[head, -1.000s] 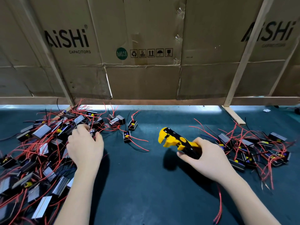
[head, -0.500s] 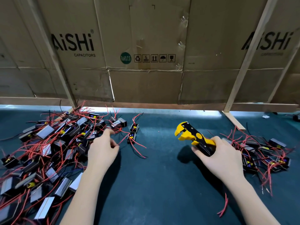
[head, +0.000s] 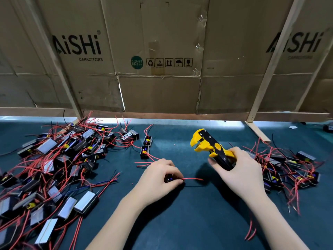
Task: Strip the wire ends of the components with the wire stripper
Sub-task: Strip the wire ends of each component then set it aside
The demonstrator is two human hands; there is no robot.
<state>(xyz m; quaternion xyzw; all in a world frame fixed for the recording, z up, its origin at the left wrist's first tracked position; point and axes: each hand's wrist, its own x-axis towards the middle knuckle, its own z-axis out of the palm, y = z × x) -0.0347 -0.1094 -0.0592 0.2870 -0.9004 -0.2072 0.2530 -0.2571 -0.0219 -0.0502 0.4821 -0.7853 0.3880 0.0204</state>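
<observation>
My left hand [head: 158, 177] grips a small black component [head: 169, 178] at the middle of the dark green table; the part is mostly hidden under my fingers. Its red wire [head: 193, 179] sticks out to the right toward my other hand. My right hand [head: 239, 170] holds the yellow and black wire stripper [head: 209, 147] by its handles, jaws pointing up and left, a little above and right of the wire's end. The stripper's jaws hold nothing.
A big heap of black components with red wires [head: 54, 165] covers the table's left side. A smaller heap [head: 288, 168] lies at the right. Two single components [head: 145, 150] sit just beyond my left hand. A cardboard wall [head: 162, 69] closes the back.
My left hand left the heap and came to the table's middle, now gripping a component with its wire out to the right. My right hand with the stripper stayed about where it was.
</observation>
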